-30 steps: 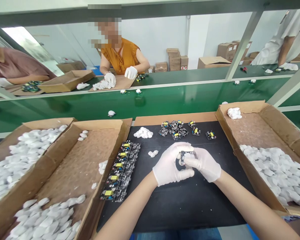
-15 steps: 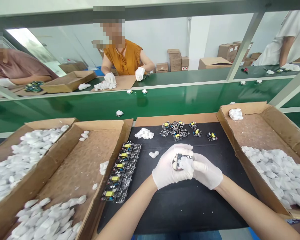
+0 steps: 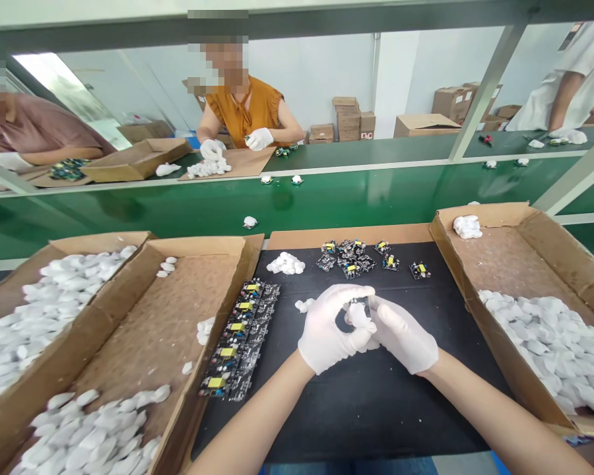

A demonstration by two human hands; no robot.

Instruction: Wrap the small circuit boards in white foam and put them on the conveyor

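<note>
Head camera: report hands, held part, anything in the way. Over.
Left hand gripping small white-topped part. Right hand alongside, contact unclear. Fingers partly hide the part; loose white pieces lie beside left hand.

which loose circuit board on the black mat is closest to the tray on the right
The lone board farthest right, sitting by itself; the other loose boards all lie left of it, most heaped together.

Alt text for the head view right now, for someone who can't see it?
White-gloved left hand and right hand cup around a white lump above a black mat. Circuit boards lie on the mat; cardboard trays of white pieces flank it, with co-workers beyond.
</note>
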